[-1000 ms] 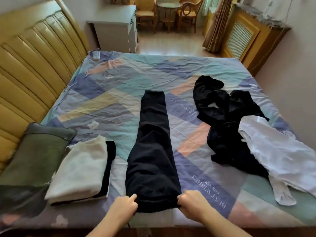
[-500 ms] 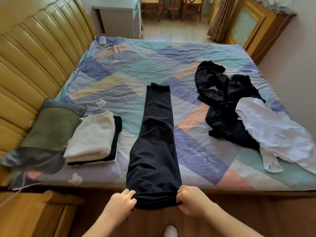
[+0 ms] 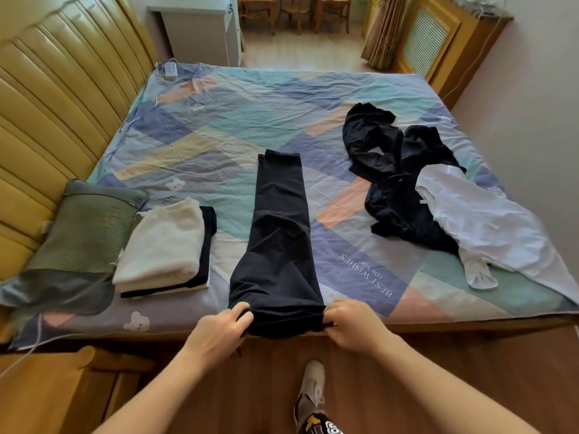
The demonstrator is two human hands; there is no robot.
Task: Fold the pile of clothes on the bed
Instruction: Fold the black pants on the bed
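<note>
While both hands' fingers, left hand (image 3: 221,328) and right hand (image 3: 354,324), pinch one dark trousers (image 3: 277,245), one folded stack (image 3: 166,249) lies beside.

Black trousers (image 3: 279,233) lengthwise on bed (image 3: 219,120)

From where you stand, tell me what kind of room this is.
Most likely a home bedroom: a bed with a padded headboard, a green pillow, and black trousers being folded.
</note>
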